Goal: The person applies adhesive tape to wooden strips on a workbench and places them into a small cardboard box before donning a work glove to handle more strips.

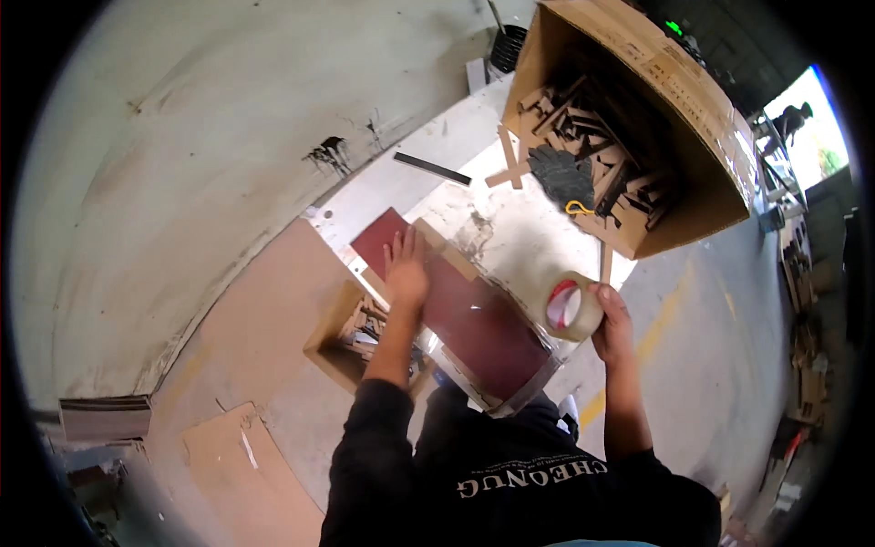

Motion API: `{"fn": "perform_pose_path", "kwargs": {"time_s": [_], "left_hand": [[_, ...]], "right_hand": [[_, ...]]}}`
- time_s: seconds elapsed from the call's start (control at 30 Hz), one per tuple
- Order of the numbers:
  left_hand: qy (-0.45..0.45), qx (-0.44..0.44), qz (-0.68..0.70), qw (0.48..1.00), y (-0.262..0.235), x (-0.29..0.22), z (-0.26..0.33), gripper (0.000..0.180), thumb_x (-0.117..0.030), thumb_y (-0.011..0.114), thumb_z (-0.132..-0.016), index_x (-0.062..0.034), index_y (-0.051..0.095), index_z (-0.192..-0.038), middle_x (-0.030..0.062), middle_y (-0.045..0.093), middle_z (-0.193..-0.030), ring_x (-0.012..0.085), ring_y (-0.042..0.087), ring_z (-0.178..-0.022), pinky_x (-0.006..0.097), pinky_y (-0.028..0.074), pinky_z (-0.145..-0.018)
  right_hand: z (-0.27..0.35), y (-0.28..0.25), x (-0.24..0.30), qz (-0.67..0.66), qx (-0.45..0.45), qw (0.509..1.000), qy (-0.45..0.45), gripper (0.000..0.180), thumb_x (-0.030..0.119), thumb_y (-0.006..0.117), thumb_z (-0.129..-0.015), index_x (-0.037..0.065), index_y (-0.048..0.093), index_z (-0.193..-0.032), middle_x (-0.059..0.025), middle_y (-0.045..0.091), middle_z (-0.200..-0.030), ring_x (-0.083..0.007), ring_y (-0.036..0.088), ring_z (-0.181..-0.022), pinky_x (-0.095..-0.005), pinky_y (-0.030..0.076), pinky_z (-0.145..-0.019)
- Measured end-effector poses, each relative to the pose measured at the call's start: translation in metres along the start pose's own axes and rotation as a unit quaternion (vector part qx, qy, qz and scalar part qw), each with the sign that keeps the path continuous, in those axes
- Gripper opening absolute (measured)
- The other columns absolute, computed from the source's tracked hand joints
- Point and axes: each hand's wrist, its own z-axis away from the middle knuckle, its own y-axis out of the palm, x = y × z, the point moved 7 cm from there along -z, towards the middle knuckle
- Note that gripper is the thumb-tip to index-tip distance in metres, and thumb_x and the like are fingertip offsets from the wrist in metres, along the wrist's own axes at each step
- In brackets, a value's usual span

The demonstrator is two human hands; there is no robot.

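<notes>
A long, flat dark red panel (488,333) lies slantwise on the white table, its near end close to my body. Brown cardboard strips show along its edges, and its near end has a glossy, clear-looking covering. My left hand (406,273) rests on the panel's far left part, fingers stretched out and flat. To the right of the panel, my right hand (613,324) grips a wide roll of clear packing tape (591,319) by its right side. The roll's core is red and white inside. I cannot tell whether tape runs from the roll to the panel.
A large cardboard box (697,100) lies open at the far right, with many brown strips and a dark grey glove (561,171). A black strip (432,169) lies on the white table (447,196). Below left stands a smaller box (328,342) of scraps; flat cardboard (246,479) lies on the floor.
</notes>
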Motion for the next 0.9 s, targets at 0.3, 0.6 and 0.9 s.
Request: {"fn": "perform_pose_path", "kwargs": {"time_s": [0.3, 0.6, 0.9], "left_hand": [[0.013, 0.025, -0.056, 0.998, -0.014, -0.006, -0.019, 0.052, -0.016, 0.054, -0.079, -0.0233, 0.048, -0.130, 0.0054, 0.049, -0.129, 0.0276, 0.047, -0.109, 0.047, 0.034, -0.088], [0.114, -0.099, 0.081, 0.985, -0.050, -0.011, -0.006, 0.049, -0.003, 0.051, -0.080, -0.0154, 0.052, -0.127, 0.0091, 0.051, -0.124, 0.0320, 0.046, -0.112, 0.046, 0.034, -0.095], [0.082, 0.012, 0.409, 0.909, -0.113, -0.148, 0.128, 0.054, -0.001, 0.073, -0.059, -0.0040, 0.060, -0.111, 0.0126, 0.061, -0.100, 0.0216, 0.060, -0.094, 0.029, 0.047, -0.077]], "right_hand": [[0.077, -0.088, 0.012, 0.056, -0.132, 0.989, -0.020, 0.027, 0.028, 0.055, -0.091, 0.004, 0.062, -0.098, -0.0027, 0.060, -0.094, -0.0131, 0.055, -0.088, -0.0264, 0.043, -0.081], [0.085, -0.060, 0.010, 0.101, -0.110, 0.989, -0.022, 0.026, 0.025, 0.054, -0.091, 0.003, 0.066, -0.098, -0.0014, 0.064, -0.094, -0.0101, 0.055, -0.090, -0.0251, 0.041, -0.083], [0.046, 0.065, -0.037, -0.127, -0.025, 0.986, 0.102, 0.031, 0.028, 0.048, -0.095, 0.005, 0.054, -0.115, -0.0071, 0.056, -0.112, -0.0198, 0.054, -0.101, -0.0347, 0.044, -0.089]]}}
